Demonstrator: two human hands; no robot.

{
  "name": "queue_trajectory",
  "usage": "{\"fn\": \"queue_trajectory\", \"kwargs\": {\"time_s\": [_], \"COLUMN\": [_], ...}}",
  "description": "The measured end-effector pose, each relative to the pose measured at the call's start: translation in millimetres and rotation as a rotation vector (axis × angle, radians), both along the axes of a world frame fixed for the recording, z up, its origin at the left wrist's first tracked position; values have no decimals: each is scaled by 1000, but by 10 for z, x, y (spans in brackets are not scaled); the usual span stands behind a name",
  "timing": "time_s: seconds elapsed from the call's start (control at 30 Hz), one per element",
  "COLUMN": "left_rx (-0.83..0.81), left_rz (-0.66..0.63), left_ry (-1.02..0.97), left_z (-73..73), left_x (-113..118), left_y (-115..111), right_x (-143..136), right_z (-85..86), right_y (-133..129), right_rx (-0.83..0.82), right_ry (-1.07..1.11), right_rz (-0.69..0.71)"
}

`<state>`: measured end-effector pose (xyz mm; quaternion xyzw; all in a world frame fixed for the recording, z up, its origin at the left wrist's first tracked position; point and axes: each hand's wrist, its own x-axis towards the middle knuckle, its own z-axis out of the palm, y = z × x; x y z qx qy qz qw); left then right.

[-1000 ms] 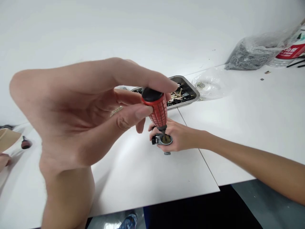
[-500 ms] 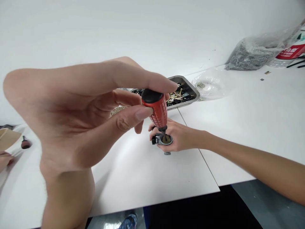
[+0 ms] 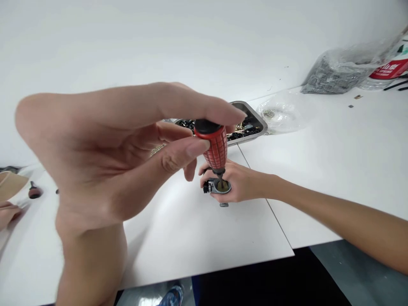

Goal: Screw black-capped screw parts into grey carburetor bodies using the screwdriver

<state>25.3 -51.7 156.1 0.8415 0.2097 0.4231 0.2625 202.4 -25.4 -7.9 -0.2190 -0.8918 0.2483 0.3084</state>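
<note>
Far left on the white bench (image 3: pixel 197 238): tan piece (image 3: pixel 12 185), part of another person's hand (image 3: pixel 8 212) below it, small dark-red object (image 3: pixel 34 192) just beside. Next, left hand (image 3: pixel 105 157), raised close to the camera, palm partly showing. Its grip is pinching the red screwdriver (image 3: pixel 217 148) between thumb and index finger near the black cap. Small gold-coloured beads or bits (image 3: pixel 157 149) lie partly hidden behind that hand, holder not visible.

Screwdriver points down, slightly tilted, tip inside the round opening of the small metal fitting (image 3: pixel 214 186); a dull yellowish surface shows in there. Fitting is over the near middle of the bench, in front of the metal tray (image 3: pixel 248 138). Tray has black parts (image 3: pixel 251 129) and gold-coloured screws (image 3: pixel 239 127) mixed; its left side is mostly covered by the left hand. Right hand (image 3: pixel 240 182) has its grip closed around the fitting, fingers on its far and near sides.

Just beside the tray, clear thin bag (image 3: pixel 291 114), a small greenish clump inside. Farther right, larger clear bag (image 3: pixel 334 72) full of small grey pieces, too fine to tell; red-labelled bottle (image 3: pixel 390 70) beside it.
</note>
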Motion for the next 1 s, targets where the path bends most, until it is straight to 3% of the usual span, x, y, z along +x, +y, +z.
{"fn": "queue_trajectory", "kwargs": {"time_s": [0.1, 0.2, 0.47, 0.7, 1.0], "left_rx": [-62, -37, -76, 59, -44], "left_rz": [60, 4, 43, 11, 71], "left_ry": [21, -17, 10, -18, 51], "left_z": [63, 89, -28, 85, -30], "left_x": [19, 41, -25, 65, -70], "left_y": [3, 44, 8, 71, -18], "right_x": [-4, -5, 2, -4, 11], "right_z": [7, -11, -1, 27, -1], "right_y": [-3, 4, 3, -7, 1], "right_rx": [-10, -22, 6, -48, 0], "right_ry": [7, 19, -5, 9, -15], "right_rz": [-5, 7, 0, 3, -5]}}
